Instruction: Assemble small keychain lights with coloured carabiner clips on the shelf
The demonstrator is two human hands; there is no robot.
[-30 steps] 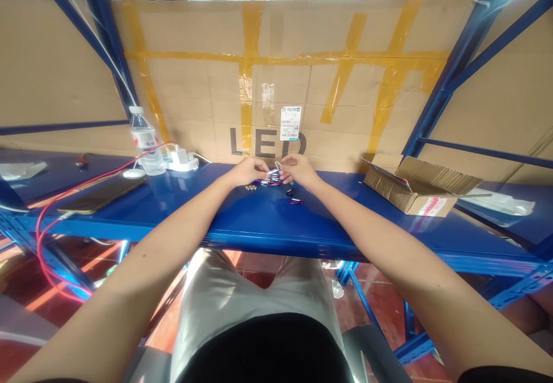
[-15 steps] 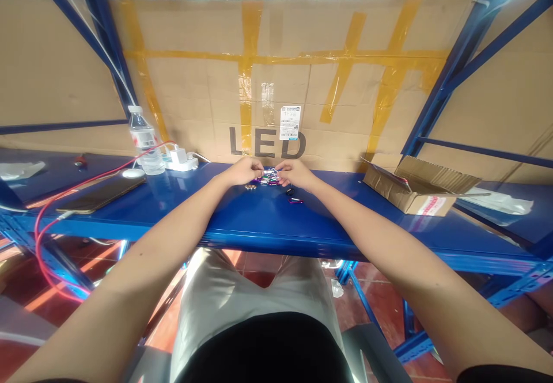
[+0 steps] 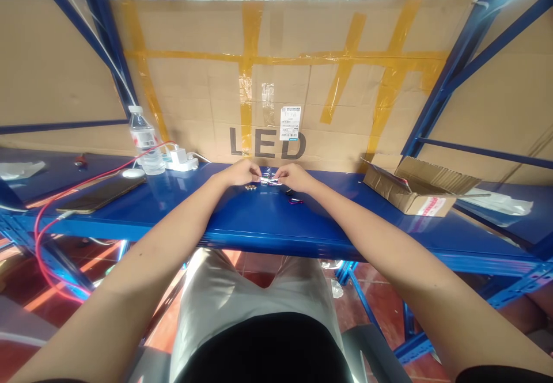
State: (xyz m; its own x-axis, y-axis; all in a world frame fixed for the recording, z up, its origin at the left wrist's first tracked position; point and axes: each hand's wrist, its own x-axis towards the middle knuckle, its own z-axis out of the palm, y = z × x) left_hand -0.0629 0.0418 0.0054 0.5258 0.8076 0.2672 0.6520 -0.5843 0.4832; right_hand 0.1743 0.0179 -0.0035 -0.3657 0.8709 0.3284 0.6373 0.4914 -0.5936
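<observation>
Two bare hands meet over the blue metal tabletop (image 3: 276,222), near its far edge, with a small heap of shiny metal snap clips (image 3: 270,180) between them. Taking that heap as the clock's centre, the left hand (image 3: 247,173) is at 9 o'clock and the right hand (image 3: 294,177) at 3 o'clock. Each has its thumb and fingers drawn together at the heap's silvery edge; I cannot tell whether either grasps a clip. The clips overlap too closely to count.

At 8 o'clock, just beside the left hand, lie several tiny gold-coloured pieces (image 3: 250,187), too small to number. At 4 o'clock are two separate items: one small black piece (image 3: 290,193) near the right hand's fingers and, a little farther out, one magenta snap clip (image 3: 296,201).

Well apart at 9 o'clock stand one clear plastic bottle with a white cap (image 3: 146,144) and one white power strip (image 3: 184,165); one dark, flat phone (image 3: 103,194) and one rounded white case (image 3: 133,173) lie beyond them. At 3 o'clock sits one open brown cardboard box (image 3: 427,198). Behind everything, at 12 o'clock, one large cardboard sheet (image 3: 194,101) bears three black letters, "LED", and one white label (image 3: 290,122).
</observation>
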